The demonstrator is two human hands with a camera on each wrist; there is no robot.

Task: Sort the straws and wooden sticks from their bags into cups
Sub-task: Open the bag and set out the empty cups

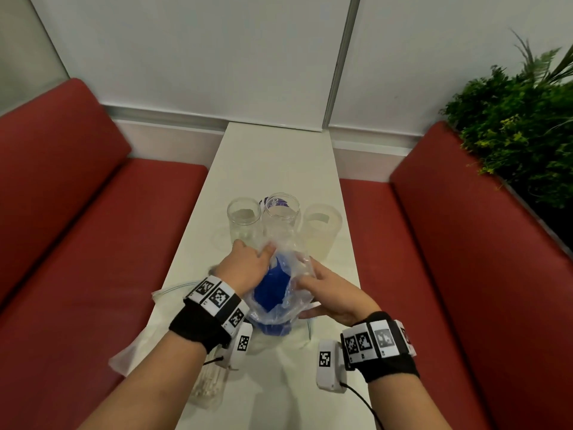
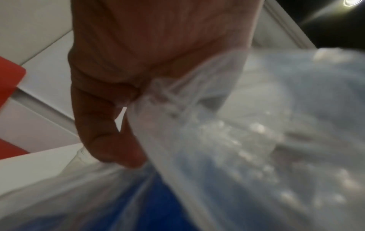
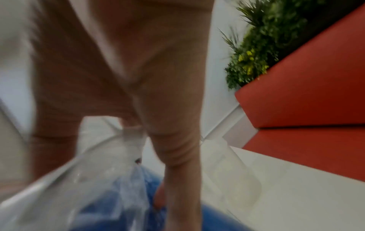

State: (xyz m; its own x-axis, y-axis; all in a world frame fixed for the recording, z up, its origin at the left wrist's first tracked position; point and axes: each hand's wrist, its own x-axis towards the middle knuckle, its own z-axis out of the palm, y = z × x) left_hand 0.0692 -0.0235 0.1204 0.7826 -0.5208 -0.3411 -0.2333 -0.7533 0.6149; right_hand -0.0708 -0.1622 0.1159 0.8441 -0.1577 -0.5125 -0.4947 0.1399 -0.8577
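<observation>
Between the left hand (image 1: 248, 265) and right hand (image 1: 333, 294) hangs the clear bag (image 1: 279, 293) of blue straws (image 1: 273, 287) — each hand pinching its rim.

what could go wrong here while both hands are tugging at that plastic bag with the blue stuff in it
1. Both the left hand and the right hand grip the bag just in front of three empty cups; a sudden tear could jerk a hand into them.
2. If the bag splits, its blue contents may scatter over the narrow table.
</observation>
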